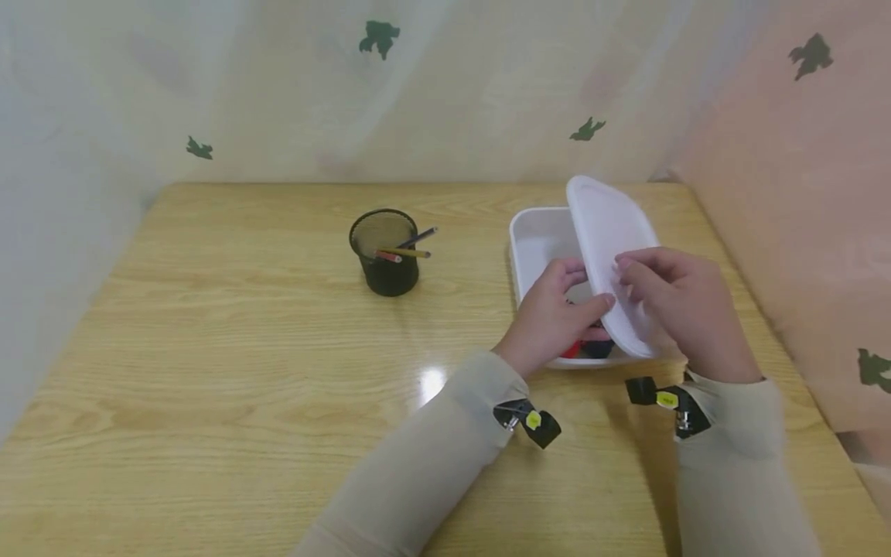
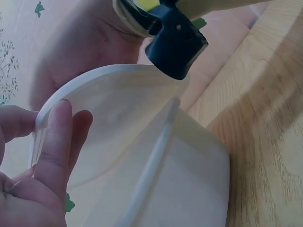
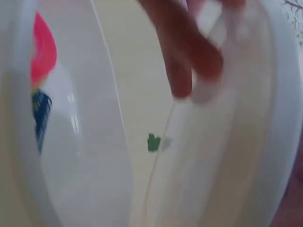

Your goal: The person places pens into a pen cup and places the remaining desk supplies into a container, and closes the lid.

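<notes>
A white plastic lid stands tilted over a white plastic box at the right of the table. My left hand pinches the lid's near-left edge, thumb on its outer face and fingers beneath; in the left wrist view those fingers lie against the inner side. Against the outer face, the fingertips of my right hand rest lightly, loosely bent. Inside the box are a pinkish-red rounded thing and a dark blue thing, both partly hidden by the rim.
Left of the box stands a black mesh pen cup with several pencils leaning over its rim. The wooden table ends at a curtain with green leaf shapes behind and to the right.
</notes>
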Demonstrator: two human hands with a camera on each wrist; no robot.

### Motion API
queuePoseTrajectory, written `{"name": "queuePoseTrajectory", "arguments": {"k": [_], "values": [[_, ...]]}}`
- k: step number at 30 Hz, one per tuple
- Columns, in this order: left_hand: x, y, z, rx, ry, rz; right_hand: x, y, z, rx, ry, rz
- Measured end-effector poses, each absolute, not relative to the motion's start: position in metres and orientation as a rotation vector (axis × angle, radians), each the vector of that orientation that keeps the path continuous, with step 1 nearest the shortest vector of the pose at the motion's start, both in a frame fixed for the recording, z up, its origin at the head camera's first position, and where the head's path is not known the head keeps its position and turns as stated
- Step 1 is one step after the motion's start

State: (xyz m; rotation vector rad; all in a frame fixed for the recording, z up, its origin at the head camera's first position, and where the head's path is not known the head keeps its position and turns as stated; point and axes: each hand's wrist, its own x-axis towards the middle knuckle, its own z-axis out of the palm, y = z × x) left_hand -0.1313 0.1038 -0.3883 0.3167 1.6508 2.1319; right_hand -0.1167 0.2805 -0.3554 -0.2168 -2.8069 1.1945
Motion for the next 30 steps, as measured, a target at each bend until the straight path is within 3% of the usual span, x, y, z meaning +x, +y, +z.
{"name": "queuePoseTrajectory", "arguments": {"k": [11,30], "values": [[-0.132,0.096,-0.383,0.301,1.625,2.151,-0.124,0.345,-0.372,-0.674,-2.69,1.196],[-0.131,0.078,-0.381,0.319,1.812,2.031,-0.127,0.342,-0.378,-0.664,-2.911,1.226]]}}
